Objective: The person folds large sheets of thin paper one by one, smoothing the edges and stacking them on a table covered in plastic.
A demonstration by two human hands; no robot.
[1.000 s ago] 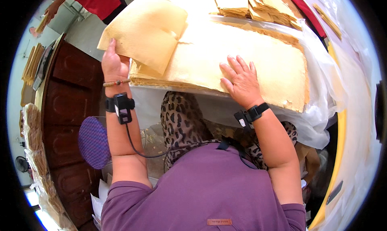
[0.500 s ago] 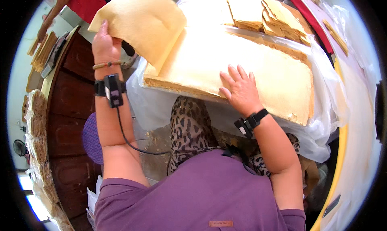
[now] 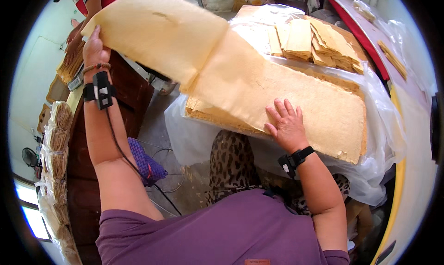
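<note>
A long tan sheet of coarse paper [image 3: 157, 33] is partly raised off a thick stack of like sheets [image 3: 203, 108]. Pinched in my left hand [image 3: 95, 50] is the sheet's far-left edge, held up beyond the stack's left end. A crease crosses the sheet where the lifted part meets the rest. My right hand [image 3: 287, 124] lies flat, fingers spread, on the part of the sheet still over the stack's right half. Only the stack's rough edges show beneath it.
Smaller cut tan pieces [image 3: 323, 40] lie piled behind the stack. Clear plastic sheeting [image 3: 182, 131] hangs under it. Wrapped bundles [image 3: 58, 158] line a brown wooden panel [image 3: 81, 195] at left. Another person's arm [image 3: 92, 6] reaches toward papers there. A purple woven item [image 3: 145, 161] sits below my left arm.
My left hand has moved left, drawing the sheet out from a curled-over fold into a longer, flatter span. My right hand stays pressed on the sheet. The whole view has shifted slightly.
</note>
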